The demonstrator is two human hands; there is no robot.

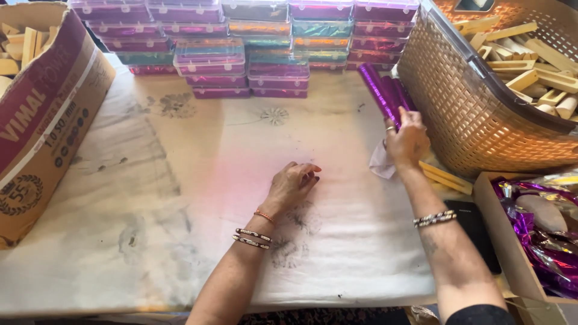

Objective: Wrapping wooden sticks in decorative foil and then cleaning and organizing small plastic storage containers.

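Note:
My left hand [293, 182] rests on the white cloth [180, 198] near the middle of the table, fingers curled loosely, holding nothing. My right hand [408, 139] reaches to the right side and touches a bundle of shiny purple foil rolls [383, 90] that leans against a tan woven basket [475, 126]. A small white scrap [382, 162] lies under that hand. Whether the fingers grip a roll I cannot tell.
Stacks of clear boxes with purple, green and orange foil [253, 42] line the back. The basket holds wooden sticks [530, 54]. A cardboard box [42, 114] stands at left. Another box with purple foil [542, 235] sits at right, beside a dark phone [475, 232].

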